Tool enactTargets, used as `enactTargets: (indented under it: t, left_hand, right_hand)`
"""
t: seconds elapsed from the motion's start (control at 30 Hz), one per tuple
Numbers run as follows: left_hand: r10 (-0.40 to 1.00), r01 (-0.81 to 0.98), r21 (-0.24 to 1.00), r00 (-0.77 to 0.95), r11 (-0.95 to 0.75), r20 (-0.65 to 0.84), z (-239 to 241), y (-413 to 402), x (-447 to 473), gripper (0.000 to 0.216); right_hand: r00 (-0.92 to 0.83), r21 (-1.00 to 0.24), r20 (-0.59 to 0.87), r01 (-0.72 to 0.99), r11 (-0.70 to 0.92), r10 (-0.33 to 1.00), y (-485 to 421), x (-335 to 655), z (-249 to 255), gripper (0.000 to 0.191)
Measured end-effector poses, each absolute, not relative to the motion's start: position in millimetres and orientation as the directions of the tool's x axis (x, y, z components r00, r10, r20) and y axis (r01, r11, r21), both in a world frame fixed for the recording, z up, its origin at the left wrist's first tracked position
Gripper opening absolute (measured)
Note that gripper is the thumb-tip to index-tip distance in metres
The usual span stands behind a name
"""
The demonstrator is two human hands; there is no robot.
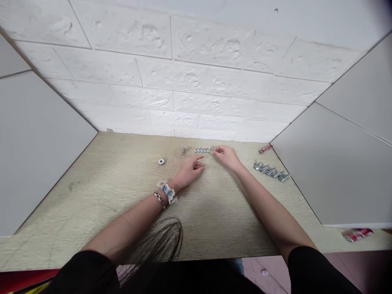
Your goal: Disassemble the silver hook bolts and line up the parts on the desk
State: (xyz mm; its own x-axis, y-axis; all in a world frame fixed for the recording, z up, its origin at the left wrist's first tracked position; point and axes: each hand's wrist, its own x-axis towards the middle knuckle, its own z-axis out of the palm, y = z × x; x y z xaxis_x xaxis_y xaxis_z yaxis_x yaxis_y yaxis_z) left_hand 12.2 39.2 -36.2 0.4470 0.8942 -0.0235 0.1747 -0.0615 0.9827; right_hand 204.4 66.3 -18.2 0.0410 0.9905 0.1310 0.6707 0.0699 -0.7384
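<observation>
A short row of several small metal nuts [202, 150] lies near the back of the wooden table [122, 196]. My right hand [226, 157] rests at the right end of that row, its fingertips pinched on a small metal piece I cannot name. My left hand [190, 169] lies on the table just below the row, fingers loosely stretched toward it, holding nothing. A scrunchie and a bracelet sit on that wrist. A single nut [183, 149] stands left of the row, and a flat washer [161, 161] lies further left.
A row of several metal bolts [271, 171] lies at the right by the grey side panel [321, 171]. A red object [265, 148] rests in the back right corner. White brick wall behind, grey panel on the left. Another red item [357, 234] sits at far right.
</observation>
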Motion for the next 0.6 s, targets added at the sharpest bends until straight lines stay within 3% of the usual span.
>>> enactTargets:
  t: [0.1,0.3,0.47,0.6]
  left_hand:
    - [0.873,0.26,0.954,0.487,-0.146,0.001,-36.3,38.4,10.7,0.043]
    - [0.859,0.357,0.904,0.511,-0.234,0.021,-33.8,37.8,9.4,0.034]
    - [0.853,0.305,0.922,0.52,-0.236,0.046,-35.2,37.9,10.1,0.046]
    - [0.857,0.287,0.926,0.511,-0.245,0.068,-35.9,38.9,10.1,0.054]
  right_hand:
    - [0.093,-0.68,0.171,0.732,0.049,0.981,78.3,213.4,-32.2,0.018]
    - [0.088,-0.688,0.18,0.723,0.061,0.98,91.8,211.6,-42.7,0.019]
    - [0.075,-0.709,0.178,0.701,0.075,0.981,98.0,206.5,-42.2,0.021]
    - [0.095,-0.758,0.124,0.652,0.033,0.988,93.5,204.2,-33.8,0.037]
